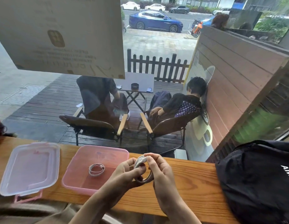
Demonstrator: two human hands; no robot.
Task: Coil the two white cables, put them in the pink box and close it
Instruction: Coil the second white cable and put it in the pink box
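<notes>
The pink box (79, 178) stands open on the wooden counter, and one coiled white cable (96, 170) lies flat inside it. Its clear lid (30, 168) with pink clasps lies to the left of the box. Just right of the box, above the counter, both my hands hold the second white cable (141, 161) as a coil of loops. My left hand (126, 173) grips the coil from the left and below. My right hand (158, 168) pinches its upper part between thumb and fingers.
A black bag (257, 180) with white lettering fills the right end of the counter (189, 188). A window stands directly behind the counter; beyond it are two chairs with seated people, a small table and a fence. Something red lies at the far left edge.
</notes>
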